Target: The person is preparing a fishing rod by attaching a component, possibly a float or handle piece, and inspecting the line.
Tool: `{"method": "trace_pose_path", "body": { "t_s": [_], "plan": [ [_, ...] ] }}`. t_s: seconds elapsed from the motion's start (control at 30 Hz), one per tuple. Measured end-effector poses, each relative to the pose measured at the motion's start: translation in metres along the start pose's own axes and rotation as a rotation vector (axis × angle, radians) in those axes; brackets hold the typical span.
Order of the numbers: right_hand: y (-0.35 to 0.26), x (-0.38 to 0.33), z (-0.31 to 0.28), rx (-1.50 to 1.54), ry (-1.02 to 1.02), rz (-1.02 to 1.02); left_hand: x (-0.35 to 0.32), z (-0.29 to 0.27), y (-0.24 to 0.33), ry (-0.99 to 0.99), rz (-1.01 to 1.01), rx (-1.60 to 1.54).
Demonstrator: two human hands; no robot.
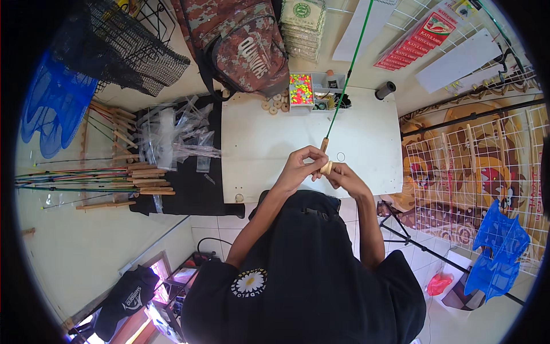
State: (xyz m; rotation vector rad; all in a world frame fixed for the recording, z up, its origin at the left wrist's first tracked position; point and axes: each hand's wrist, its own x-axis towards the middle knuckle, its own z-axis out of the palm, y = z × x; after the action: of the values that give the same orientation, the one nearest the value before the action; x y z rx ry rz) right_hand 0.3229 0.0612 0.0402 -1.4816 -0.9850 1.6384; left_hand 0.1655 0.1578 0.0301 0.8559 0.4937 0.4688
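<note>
Green rod (349,63) with a wooden handle (325,156) runs from the hands up across the white surface (258,143) toward its far edge and beyond. Both forearms come in bent at the elbows and meet over the near edge of the surface. The left hand (298,169) curls its fingers around the handle's lower end, thumb and fingertips pinched closed on it. The right hand (346,179) closes on the same end from the other side, touching the left. At the far edge sits a clear box (312,92) of bright pink, yellow and green beads, with wooden discs (275,104) just beside it. Beyond the far right corner hang red rectangular packets (421,37); pale stacked packets with a round green label (302,23) hang beyond the far edge.
</note>
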Motion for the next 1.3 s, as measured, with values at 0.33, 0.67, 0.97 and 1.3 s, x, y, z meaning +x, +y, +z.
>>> {"method": "trace_pose_path", "body": {
  "t_s": [0.33, 0.67, 0.97, 1.3],
  "plan": [
    [-0.017, 0.008, -0.019, -0.126, 0.045, 0.02, -0.005, -0.002, 0.007, -0.047, 0.004, 0.081],
    [-0.043, 0.007, -0.035, -0.362, 0.11, -0.186, -0.009, 0.001, 0.011, -0.036, 0.005, 0.167],
    [-0.066, 0.001, -0.019, -0.733, 0.154, -0.349, -0.005, -0.003, 0.01, -0.023, 0.016, 0.199],
    [-0.089, -0.029, 0.02, -0.929, 0.335, -0.275, -0.005, -0.005, 0.011, 0.075, 0.053, 0.165]
  ]
}}
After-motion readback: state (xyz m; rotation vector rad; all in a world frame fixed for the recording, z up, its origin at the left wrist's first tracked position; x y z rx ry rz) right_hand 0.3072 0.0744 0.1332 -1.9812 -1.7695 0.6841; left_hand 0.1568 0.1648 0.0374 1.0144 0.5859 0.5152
